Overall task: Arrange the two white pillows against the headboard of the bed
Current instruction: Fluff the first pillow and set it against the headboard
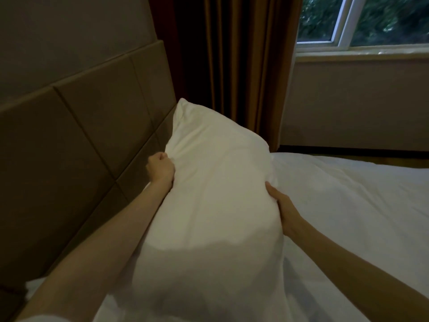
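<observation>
While both grip: left hand [160,168], right hand [282,206] on pillow [216,182], headboard [76,140] beside, curtain [234,61] behind

Single head-worn view is looking forward and down from close above the bed [348,205], facing along the headboard [81,135] towards the curtain [232,66] and window [362,22].
</observation>
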`<action>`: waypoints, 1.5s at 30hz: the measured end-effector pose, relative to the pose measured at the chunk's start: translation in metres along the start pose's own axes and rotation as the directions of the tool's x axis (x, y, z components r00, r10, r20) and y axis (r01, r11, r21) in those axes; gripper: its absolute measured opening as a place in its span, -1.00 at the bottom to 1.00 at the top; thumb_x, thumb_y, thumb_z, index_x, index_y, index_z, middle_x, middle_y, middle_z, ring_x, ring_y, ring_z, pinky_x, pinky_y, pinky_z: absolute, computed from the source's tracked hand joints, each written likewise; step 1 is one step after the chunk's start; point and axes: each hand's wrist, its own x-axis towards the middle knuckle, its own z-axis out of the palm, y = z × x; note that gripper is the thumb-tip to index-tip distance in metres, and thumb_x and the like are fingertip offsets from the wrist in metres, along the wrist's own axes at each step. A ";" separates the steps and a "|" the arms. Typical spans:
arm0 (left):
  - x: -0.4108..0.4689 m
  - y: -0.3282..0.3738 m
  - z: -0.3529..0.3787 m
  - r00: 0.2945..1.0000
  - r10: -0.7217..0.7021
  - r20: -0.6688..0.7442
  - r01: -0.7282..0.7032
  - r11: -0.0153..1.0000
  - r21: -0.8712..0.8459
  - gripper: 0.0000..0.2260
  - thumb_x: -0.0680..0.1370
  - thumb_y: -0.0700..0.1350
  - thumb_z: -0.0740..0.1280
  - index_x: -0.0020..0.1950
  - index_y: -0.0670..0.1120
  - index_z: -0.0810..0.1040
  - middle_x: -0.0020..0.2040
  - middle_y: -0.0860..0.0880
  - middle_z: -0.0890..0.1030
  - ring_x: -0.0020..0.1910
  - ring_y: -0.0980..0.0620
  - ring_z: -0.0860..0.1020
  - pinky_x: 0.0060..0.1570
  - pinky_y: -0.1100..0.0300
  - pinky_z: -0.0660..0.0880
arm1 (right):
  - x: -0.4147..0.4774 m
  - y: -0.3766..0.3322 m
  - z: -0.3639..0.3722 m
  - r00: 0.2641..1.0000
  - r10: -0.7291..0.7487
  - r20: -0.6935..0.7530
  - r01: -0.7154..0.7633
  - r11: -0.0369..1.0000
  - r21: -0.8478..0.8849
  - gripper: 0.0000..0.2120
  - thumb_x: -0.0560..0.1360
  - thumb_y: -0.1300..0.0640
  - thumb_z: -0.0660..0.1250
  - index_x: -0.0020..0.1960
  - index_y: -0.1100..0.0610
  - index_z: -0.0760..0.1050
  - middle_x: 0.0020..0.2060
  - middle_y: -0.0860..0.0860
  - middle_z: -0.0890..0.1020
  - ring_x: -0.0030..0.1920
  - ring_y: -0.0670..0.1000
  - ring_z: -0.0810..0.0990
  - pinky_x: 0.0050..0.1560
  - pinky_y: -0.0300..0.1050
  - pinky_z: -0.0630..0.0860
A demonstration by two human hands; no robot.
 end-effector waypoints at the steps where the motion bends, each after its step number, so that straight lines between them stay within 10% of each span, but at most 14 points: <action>1: 0.012 0.002 0.010 1.000 0.014 0.000 -0.014 1.000 0.000 -0.78 0.48 -0.19 0.14 -0.34 -0.09 0.48 -0.16 -0.21 0.59 -0.17 -0.14 0.52 -0.13 0.10 0.45 | 0.016 -0.004 0.002 1.000 0.011 -0.002 -0.011 1.000 -0.025 -0.17 0.24 -0.16 0.46 0.44 0.09 0.37 0.20 0.16 0.62 0.18 0.19 0.59 0.11 0.11 0.54; 15: 0.178 0.040 0.140 0.971 0.240 -0.009 -0.239 0.971 0.025 -0.68 0.48 -0.20 0.10 -0.48 -0.01 0.27 -0.46 0.06 0.32 -0.43 0.06 0.32 -0.31 0.18 0.31 | 0.267 -0.010 0.037 0.995 0.070 0.065 -0.064 0.993 -0.097 -0.78 0.52 -0.04 0.30 0.07 0.04 0.59 -0.18 -0.01 0.75 -0.14 0.02 0.71 -0.26 -0.15 0.61; 21: 0.241 -0.011 0.174 0.946 0.252 0.204 -0.285 0.946 0.155 -0.79 0.53 -0.18 0.19 -0.19 -0.05 0.60 -0.12 -0.10 0.60 -0.12 -0.02 0.53 -0.12 0.19 0.44 | 0.359 0.015 0.083 0.999 0.004 -0.041 -0.018 0.933 -0.359 -0.42 0.61 -0.14 0.05 0.57 0.00 0.03 0.51 0.02 0.25 0.48 0.12 0.27 0.49 0.07 0.22; 25: 0.251 -0.083 0.176 0.906 0.079 0.416 -0.308 0.796 0.521 -0.58 0.57 0.00 0.22 0.39 -0.15 0.40 0.39 -0.19 0.45 0.33 -0.20 0.43 0.33 -0.04 0.37 | 0.384 0.075 0.083 0.979 0.183 0.087 -0.104 0.822 -0.559 -0.26 0.58 -0.10 0.17 0.59 0.03 -0.15 0.58 0.08 0.03 0.55 0.15 0.11 0.52 0.06 0.13; 34: 0.231 -0.168 0.150 0.944 -0.216 0.250 -0.118 0.487 0.865 -0.27 0.49 0.38 -0.05 0.37 -0.18 0.31 0.35 -0.22 0.43 0.32 -0.24 0.39 0.33 -0.16 0.18 | 0.380 0.102 0.070 0.988 0.135 0.078 -0.061 0.796 -0.602 -0.19 0.53 -0.13 0.25 0.58 -0.05 -0.18 0.59 0.03 -0.01 0.55 0.13 0.09 0.53 0.08 0.12; 39: 0.211 -0.172 0.130 0.956 0.079 0.282 -0.288 0.417 0.862 -0.55 0.63 0.10 -0.02 -0.08 -0.17 0.51 0.01 -0.22 0.61 -0.15 -0.14 0.52 -0.16 0.05 0.41 | 0.365 0.109 0.063 0.983 0.177 0.054 -0.115 0.810 -0.575 -0.18 0.52 -0.13 0.27 0.59 -0.01 -0.15 0.57 0.08 0.10 0.52 0.16 0.19 0.49 0.06 0.21; 45: 0.210 -0.138 0.102 0.861 0.353 0.366 -0.474 0.298 0.829 -0.56 0.62 0.07 -0.01 -0.09 -0.14 0.57 -0.16 -0.19 0.62 -0.19 -0.21 0.59 -0.24 0.07 0.39 | 0.350 0.109 0.070 0.983 0.160 0.092 -0.094 0.863 -0.497 -0.18 0.52 -0.19 0.22 0.59 -0.01 -0.18 0.58 0.03 0.08 0.53 0.13 0.17 0.50 0.06 0.16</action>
